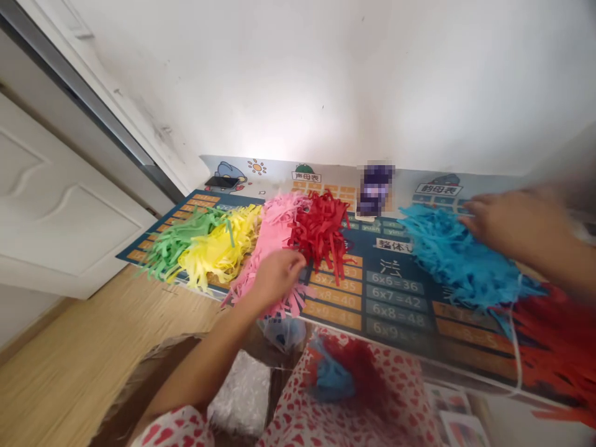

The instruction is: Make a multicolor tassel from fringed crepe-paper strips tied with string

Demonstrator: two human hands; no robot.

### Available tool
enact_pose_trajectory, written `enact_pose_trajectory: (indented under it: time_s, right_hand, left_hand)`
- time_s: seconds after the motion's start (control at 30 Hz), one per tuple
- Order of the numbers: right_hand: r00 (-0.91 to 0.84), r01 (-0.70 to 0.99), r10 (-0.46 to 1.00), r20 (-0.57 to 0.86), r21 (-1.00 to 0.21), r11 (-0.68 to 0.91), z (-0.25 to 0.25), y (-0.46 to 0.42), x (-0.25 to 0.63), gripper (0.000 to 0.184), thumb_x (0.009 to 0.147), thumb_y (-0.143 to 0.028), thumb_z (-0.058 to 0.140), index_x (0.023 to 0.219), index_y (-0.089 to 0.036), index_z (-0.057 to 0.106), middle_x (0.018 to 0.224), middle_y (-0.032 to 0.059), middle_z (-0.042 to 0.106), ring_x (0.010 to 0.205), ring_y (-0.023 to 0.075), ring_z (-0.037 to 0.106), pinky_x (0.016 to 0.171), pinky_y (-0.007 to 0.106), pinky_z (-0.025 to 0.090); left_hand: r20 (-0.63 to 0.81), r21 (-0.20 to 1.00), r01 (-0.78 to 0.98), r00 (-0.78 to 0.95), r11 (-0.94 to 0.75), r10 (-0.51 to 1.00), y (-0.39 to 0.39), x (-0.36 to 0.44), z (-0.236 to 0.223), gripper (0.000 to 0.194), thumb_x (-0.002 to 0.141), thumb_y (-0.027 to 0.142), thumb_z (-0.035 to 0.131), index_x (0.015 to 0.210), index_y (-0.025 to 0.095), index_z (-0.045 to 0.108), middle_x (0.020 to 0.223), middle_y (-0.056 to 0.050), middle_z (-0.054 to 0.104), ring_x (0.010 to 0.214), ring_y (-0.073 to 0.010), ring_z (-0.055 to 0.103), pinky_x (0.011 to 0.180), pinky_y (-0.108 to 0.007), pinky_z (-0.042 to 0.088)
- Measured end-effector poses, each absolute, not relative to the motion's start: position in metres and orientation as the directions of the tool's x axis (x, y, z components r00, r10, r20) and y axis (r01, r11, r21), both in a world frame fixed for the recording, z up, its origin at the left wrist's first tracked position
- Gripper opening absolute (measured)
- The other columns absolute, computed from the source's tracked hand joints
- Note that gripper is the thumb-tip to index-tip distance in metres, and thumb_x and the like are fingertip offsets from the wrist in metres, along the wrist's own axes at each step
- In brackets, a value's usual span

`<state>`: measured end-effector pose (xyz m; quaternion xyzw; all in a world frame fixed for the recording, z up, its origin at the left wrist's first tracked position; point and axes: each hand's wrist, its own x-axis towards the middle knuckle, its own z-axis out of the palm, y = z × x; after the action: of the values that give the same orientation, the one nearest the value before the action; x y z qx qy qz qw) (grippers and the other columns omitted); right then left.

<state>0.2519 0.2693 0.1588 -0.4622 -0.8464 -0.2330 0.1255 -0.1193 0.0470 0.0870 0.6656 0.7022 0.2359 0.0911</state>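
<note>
White wall (326, 81) behind us, and along the counter (395, 298) lie green paper strips (179, 245), yellow strips (218, 251) and red strips (321, 230). Our left hand (274, 279) sits on the pink strips (265, 248), its grip hidden; our open right hand (516, 226) blurs above the blue strips (460, 261). One blurred blue-and-red bundle (338, 372) rests in our lap.

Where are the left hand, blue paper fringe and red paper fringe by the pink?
Left hand (275, 280): head view, back of the hand.
Blue paper fringe (459, 257): head view, middle of the pile.
Red paper fringe (320, 228): head view, middle of the bunch.
</note>
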Motion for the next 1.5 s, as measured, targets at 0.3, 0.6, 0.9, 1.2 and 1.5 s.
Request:
enact_pose_trajectory:
  time_s: [0.3, 0.6, 0.9, 1.2, 1.5]
  right_hand:
    - [-0.933, 0.187, 0.221, 0.284, -0.142, 0.972, 0.086, 0.179, 0.053, 0.024, 0.096, -0.026, 0.049, 0.102, -0.016, 0.069, 0.104, 0.0094, 0.071, 0.097, 0.0194, 0.063, 0.088, 0.032, 0.040]
    - [-0.914, 0.363, 0.390, 0.108, -0.207, 0.908, 0.050, 0.205, -0.025, 0.023, 0.085, -0.013, 0.049, 0.096, -0.015, 0.070, 0.100, 0.0118, 0.072, 0.098, 0.0242, 0.063, 0.084, 0.034, 0.039]
    - [-0.902, 0.405, 0.427, 0.064, -0.215, 0.889, 0.053, 0.213, -0.024, 0.026, 0.089, -0.021, 0.048, 0.105, -0.021, 0.068, 0.106, 0.0062, 0.072, 0.103, 0.0203, 0.062, 0.087, 0.032, 0.035]
    - [-0.867, 0.464, 0.485, 0.112, -0.172, 0.869, 0.057, 0.203, -0.029, 0.024, 0.089, -0.019, 0.046, 0.102, -0.015, 0.066, 0.104, 0.0122, 0.069, 0.097, 0.0243, 0.059, 0.084, 0.036, 0.033]
    - [-0.937, 0.116, 0.158, 0.310, -0.148, 0.982, 0.042, 0.196, -0.027, 0.028, 0.088, -0.019, 0.050, 0.108, -0.019, 0.069, 0.123, 0.0106, 0.061, 0.112, 0.0262, 0.049, 0.091, 0.042, 0.030]
  left_hand:
    - [-0.043, 0.148, 0.900, -0.408, 0.409, 0.912, 0.105, -0.164, 0.065, 0.041, 0.083, 0.036, 0.058, 0.119, 0.017, 0.052, 0.105, -0.014, 0.070, 0.104, -0.0312, 0.065, 0.088, -0.040, 0.043]
    - [-0.105, 0.316, 0.856, -0.396, 0.409, 0.912, 0.096, -0.208, 0.055, 0.030, 0.080, 0.043, 0.061, 0.101, 0.022, 0.066, 0.091, -0.004, 0.073, 0.080, -0.0193, 0.067, 0.062, -0.025, 0.040]
    - [-0.091, 0.457, 0.825, -0.329, 0.333, 0.940, 0.097, -0.221, 0.053, 0.021, 0.080, 0.035, 0.055, 0.074, 0.021, 0.069, 0.070, 0.000, 0.067, 0.066, -0.0165, 0.060, 0.059, -0.025, 0.036]
    - [-0.060, 0.531, 0.784, -0.344, 0.322, 0.937, 0.086, -0.227, 0.056, 0.025, 0.079, 0.036, 0.053, 0.066, 0.018, 0.063, 0.060, 0.002, 0.061, 0.059, -0.0144, 0.054, 0.056, -0.025, 0.033]
    - [0.009, 0.558, 0.766, -0.390, 0.319, 0.921, 0.075, -0.224, 0.064, 0.030, 0.080, 0.041, 0.052, 0.059, 0.019, 0.053, 0.057, 0.003, 0.052, 0.059, -0.0142, 0.050, 0.056, -0.025, 0.032]
